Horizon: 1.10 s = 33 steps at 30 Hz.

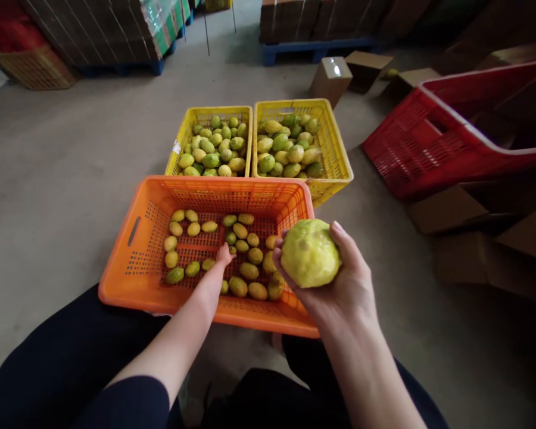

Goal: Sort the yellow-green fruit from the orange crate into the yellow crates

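My right hand [348, 280] is closed around a large, bumpy yellow-green fruit [310, 253] that looks like a citron, held above the right end of an orange crate [214, 186]. Its surface is knobbly and shiny. Down inside that crate, my left hand [224, 255] has its fingers drawn together at a small greenish fruit [233, 250], partly hidden by the hand. Around it lie several yellow and green oval fruits [238, 286] on the crate's slotted floor. At the left, more fruits [171, 243] form a loose curved row.
Two yellow crates [252, 143] of similar fruits stand beyond the orange one. To the right is a red crate [411, 137], with open cardboard boxes [451, 208] beside it. Stacked goods on blue pallets [317, 50] line the back, and a tan basket [38, 68] stands far left.
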{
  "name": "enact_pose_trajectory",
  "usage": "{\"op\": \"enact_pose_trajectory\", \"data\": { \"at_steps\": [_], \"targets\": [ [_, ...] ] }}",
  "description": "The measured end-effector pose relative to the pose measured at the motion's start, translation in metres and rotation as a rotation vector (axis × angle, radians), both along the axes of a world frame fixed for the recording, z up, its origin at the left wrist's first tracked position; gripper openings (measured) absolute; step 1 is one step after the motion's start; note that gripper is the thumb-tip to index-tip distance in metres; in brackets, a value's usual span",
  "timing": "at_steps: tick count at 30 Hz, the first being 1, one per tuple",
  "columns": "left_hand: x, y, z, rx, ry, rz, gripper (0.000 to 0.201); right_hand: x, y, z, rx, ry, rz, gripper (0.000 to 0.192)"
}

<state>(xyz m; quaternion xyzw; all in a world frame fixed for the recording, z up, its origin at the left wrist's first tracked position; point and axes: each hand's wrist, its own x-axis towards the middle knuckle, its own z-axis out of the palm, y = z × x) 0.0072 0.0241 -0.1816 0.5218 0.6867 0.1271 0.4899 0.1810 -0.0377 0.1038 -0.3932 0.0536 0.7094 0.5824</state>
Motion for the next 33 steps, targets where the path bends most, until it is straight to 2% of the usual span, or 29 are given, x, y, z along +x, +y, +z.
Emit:
{"op": "enact_pose_trajectory", "data": {
  "at_steps": [3,6,9,12,15,17,18,20,23,25,27,29,31,33],
  "targets": [
    [-0.006,0.004,0.019,-0.033,-0.026,0.046,0.036,0.002,0.001,0.0,0.043,-0.026,-0.012,0.029],
    [-0.019,0.016,0.056,-0.036,-0.13,0.047,0.031,-0.003,0.004,-0.002,0.091,-0.029,-0.004,0.027],
    [-0.035,0.031,0.109,-0.03,-0.28,0.008,0.03,-0.017,0.005,-0.002,0.14,0.007,0.02,0.023],
    [-0.052,0.032,0.175,-0.032,-0.471,-0.009,0.034,-0.035,0.001,-0.001,0.135,0.016,0.033,0.022],
    [-0.068,0.011,0.235,-0.074,-0.718,0.061,0.046,-0.051,-0.006,-0.004,0.153,-0.078,0.061,0.026],
    [-0.077,-0.011,0.26,-0.056,-0.8,0.12,0.059,-0.06,-0.01,-0.009,0.164,-0.133,0.145,0.03],
    [-0.08,-0.022,0.266,-0.035,-0.829,0.148,0.063,-0.063,-0.012,-0.011,0.155,-0.136,0.19,0.031],
    [-0.084,-0.042,0.267,0.016,-0.882,0.195,0.065,-0.068,-0.015,-0.017,0.12,-0.103,0.249,0.034],
    [-0.083,-0.059,0.25,0.13,-0.885,0.214,0.062,-0.072,-0.018,-0.029,0.165,-0.084,0.28,0.037],
    [-0.082,-0.064,0.239,0.262,-0.805,0.156,0.06,-0.074,-0.017,-0.036,0.273,-0.159,0.315,0.041],
    [-0.081,-0.065,0.232,0.44,-0.701,0.069,0.06,-0.074,-0.015,-0.042,0.402,-0.366,0.312,0.048],
    [-0.083,-0.065,0.231,0.613,-0.593,0.006,0.058,-0.074,-0.012,-0.044,0.564,-0.707,0.248,0.058],
    [-0.085,-0.064,0.232,0.732,-0.492,-0.01,0.055,-0.072,-0.01,-0.043,0.731,-1.071,0.171,0.064],
    [-0.087,-0.064,0.234,0.806,-0.42,0.001,0.053,-0.071,-0.009,-0.043,0.852,-1.336,0.108,0.06]
  ]
}}
